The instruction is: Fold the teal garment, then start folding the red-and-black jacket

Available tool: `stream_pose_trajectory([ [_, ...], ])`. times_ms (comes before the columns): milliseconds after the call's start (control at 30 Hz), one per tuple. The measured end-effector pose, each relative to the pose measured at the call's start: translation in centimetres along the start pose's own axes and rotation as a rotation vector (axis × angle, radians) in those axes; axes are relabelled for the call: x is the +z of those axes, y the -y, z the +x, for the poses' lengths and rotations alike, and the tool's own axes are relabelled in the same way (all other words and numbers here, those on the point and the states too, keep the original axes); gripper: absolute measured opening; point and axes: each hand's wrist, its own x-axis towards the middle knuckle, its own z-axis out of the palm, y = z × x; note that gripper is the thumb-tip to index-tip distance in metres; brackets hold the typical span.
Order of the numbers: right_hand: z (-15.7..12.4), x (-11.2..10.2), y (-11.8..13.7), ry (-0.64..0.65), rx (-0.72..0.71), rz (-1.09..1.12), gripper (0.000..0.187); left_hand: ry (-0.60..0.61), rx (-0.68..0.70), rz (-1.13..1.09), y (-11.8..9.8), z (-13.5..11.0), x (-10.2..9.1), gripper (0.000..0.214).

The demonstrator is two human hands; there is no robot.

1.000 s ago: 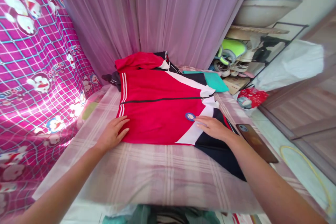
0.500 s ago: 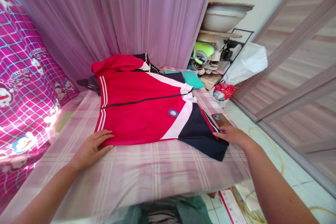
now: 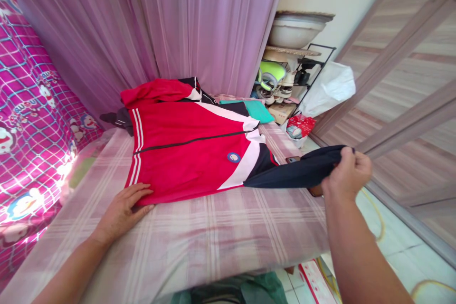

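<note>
A red jacket (image 3: 185, 152) with white stripes, a black zip and a round blue badge lies flat on a bed with a pink checked sheet (image 3: 221, 232). My left hand (image 3: 123, 206) lies flat with its fingers stretched out on the jacket's near left corner. My right hand (image 3: 347, 171) is closed on the end of the jacket's dark navy sleeve (image 3: 295, 171) and holds it up and out to the right, off the bed's edge.
More red and dark clothes (image 3: 160, 90) and a teal cloth (image 3: 260, 110) lie behind the jacket. A phone (image 3: 292, 159) peeks out under the sleeve. A shoe rack (image 3: 288, 85), a white bag (image 3: 329, 88) and a red bag (image 3: 301, 126) stand right. Curtains hang behind.
My right hand has left the bed's edge, taken hold of the navy sleeve and pulled it up and out to the right. My left hand stays on the jacket's corner.
</note>
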Motion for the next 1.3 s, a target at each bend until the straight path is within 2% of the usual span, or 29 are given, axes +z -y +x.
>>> stream_pose_trajectory([
  [100, -0.8, 3.6, 1.4, 0.076, -0.116, -0.004, 0.016, -0.002, -0.001, 0.005, 0.0, 0.0, 0.1, 0.044],
  [167, -2.1, 7.0, 2.7, 0.206, -0.191, 0.007, 0.018, -0.009, 0.004, 0.017, -0.1, 0.0, 0.1, 0.043],
  [233, -3.7, 10.6, 4.2, 0.517, -0.266, 0.054, 0.024, -0.018, 0.016, 0.029, -0.2, 0.0, 0.0, 0.043],
  [300, -5.1, 13.5, 5.4, 0.989, -0.339, 0.106, 0.028, -0.029, 0.021, 0.034, -0.3, 0.0, 0.0, 0.042],
  [333, -5.6, 14.6, 5.6, 1.130, -0.357, 0.135, 0.030, -0.035, 0.021, 0.034, -0.4, 0.0, -0.1, 0.042],
  [367, -5.8, 15.2, 5.6, 1.219, -0.363, 0.144, 0.032, -0.038, 0.020, 0.033, -0.5, 0.0, -0.1, 0.042],
  [433, -5.4, 15.4, 4.4, 1.206, -0.343, 0.075, 0.033, -0.032, 0.014, 0.029, -0.5, 0.0, -0.1, 0.042],
  [500, -4.5, 14.4, 2.0, 1.110, -0.301, -0.128, 0.031, -0.017, 0.007, 0.022, -0.5, 0.0, -0.1, 0.043],
  [533, -3.9, 13.6, 0.6, 1.102, -0.275, -0.263, 0.030, -0.012, 0.002, 0.018, -0.4, -0.1, -0.1, 0.043],
  [633, -3.0, 10.8, -3.5, 1.222, -0.198, -0.616, 0.037, -0.005, -0.014, 0.017, -0.2, -0.1, 0.1, 0.044],
  [733, -3.3, 9.3, -6.1, 1.411, -0.264, -0.787, 0.049, -0.004, -0.013, 0.032, -0.1, -0.1, 0.2, 0.044],
  [833, -3.9, 9.2, -7.1, 1.522, -0.440, -0.915, 0.047, -0.007, -0.010, 0.028, -0.2, -0.1, 0.2, 0.043],
  [967, -3.2, 9.1, -7.8, 1.515, -0.524, -1.011, 0.028, -0.007, -0.019, 0.025, -0.4, -0.2, 0.1, 0.043],
  [1167, -0.4, 5.4, -9.0, 1.434, -0.479, -1.169, 0.024, -0.005, -0.018, 0.040, -0.4, -0.1, -0.2, 0.042],
  [1233, -0.3, 4.5, -8.7, 1.364, -0.528, -1.220, 0.024, -0.010, -0.013, 0.045, -0.3, 0.0, -0.2, 0.043],
  [1300, -1.1, 4.6, -7.7, 1.265, -0.586, -1.224, 0.029, -0.015, -0.010, 0.052, -0.4, 0.0, -0.2, 0.044],
])
